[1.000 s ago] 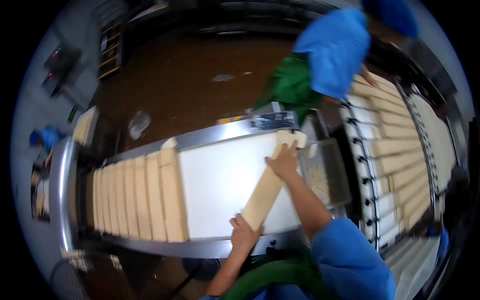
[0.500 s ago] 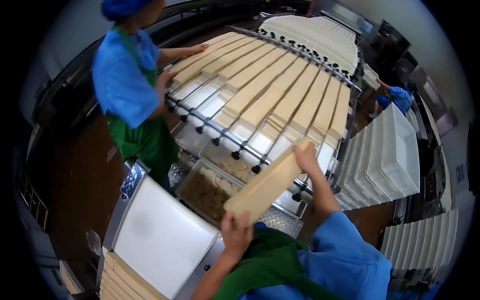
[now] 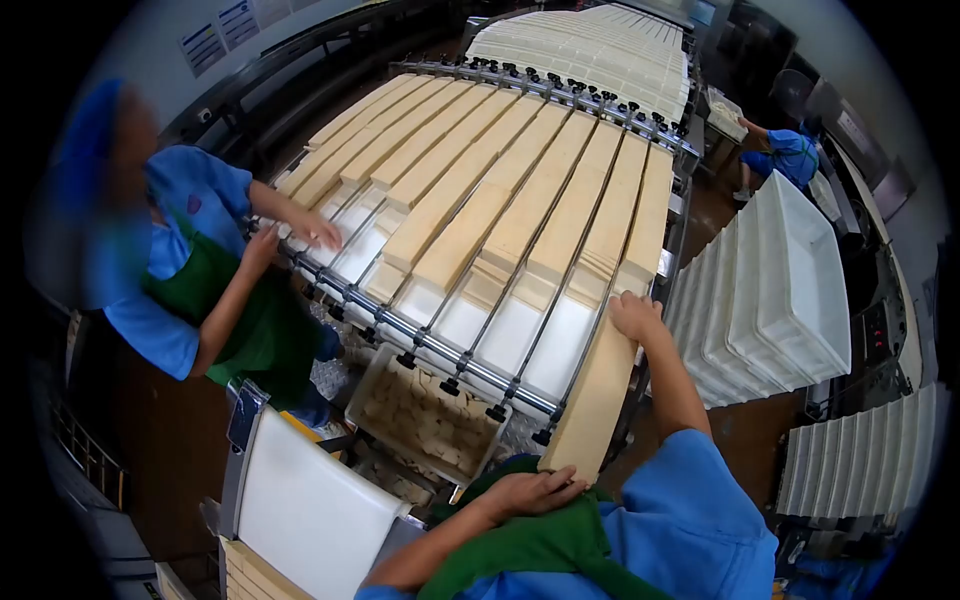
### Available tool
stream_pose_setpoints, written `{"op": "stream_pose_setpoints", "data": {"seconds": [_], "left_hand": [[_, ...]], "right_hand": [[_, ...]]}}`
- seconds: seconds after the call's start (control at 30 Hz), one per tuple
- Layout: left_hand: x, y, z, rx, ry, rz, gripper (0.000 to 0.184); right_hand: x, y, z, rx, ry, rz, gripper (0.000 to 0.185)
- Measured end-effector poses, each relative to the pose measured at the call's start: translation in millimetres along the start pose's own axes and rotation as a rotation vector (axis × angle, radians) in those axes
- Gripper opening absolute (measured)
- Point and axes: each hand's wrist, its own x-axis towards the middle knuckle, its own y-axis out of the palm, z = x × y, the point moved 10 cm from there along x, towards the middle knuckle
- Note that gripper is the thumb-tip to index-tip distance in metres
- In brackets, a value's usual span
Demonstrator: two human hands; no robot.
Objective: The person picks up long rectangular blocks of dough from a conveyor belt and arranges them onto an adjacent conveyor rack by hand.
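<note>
A long pale-yellow stack of sheets [image 3: 592, 400] lies lengthwise at the right side of the slatted table, its near end reaching over the front rail towards my apron. My right hand [image 3: 635, 315] is closed over its far end. At the near end, my left hand [image 3: 540, 492] has its fingers curled against the corner. Just beyond my right hand, another pale stack [image 3: 645, 220] lies in the same lane. More long pale stacks [image 3: 530, 185] lie side by side, parted by thin metal rods.
A chrome rail with black knobs [image 3: 450, 385] runs along the front. Below stands a bin of scraps [image 3: 425, 410]. A co-worker [image 3: 215, 270] stands left, hands at the table. White crates [image 3: 760, 300] are stacked at right; another person [image 3: 785, 155] crouches beyond. A white belt [image 3: 310, 500] lies lower left.
My hands have moved the stack from a slanted hold over the front rail to the right, into line with the rightmost lane. The co-worker has drawn back towards the left front.
</note>
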Motion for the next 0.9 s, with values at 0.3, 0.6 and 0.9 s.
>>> {"op": "stream_pose_setpoints", "data": {"seconds": [0.3, 0.6, 0.9], "left_hand": [[31, 18, 43, -0.096, -0.147, 0.130, 0.053], [45, 32, 64, -0.122, -0.148, 0.183, 0.055], [77, 29, 96, -0.074, -0.337, 0.229, 0.031]], "right_hand": [[23, -16, -18, -0.001, -0.019, -0.320, 0.046], [5, -41, -12, 0.044, -0.054, -0.580, 0.040], [-91, -41, 48, 0.346, -0.479, -0.610, 0.039]]}}
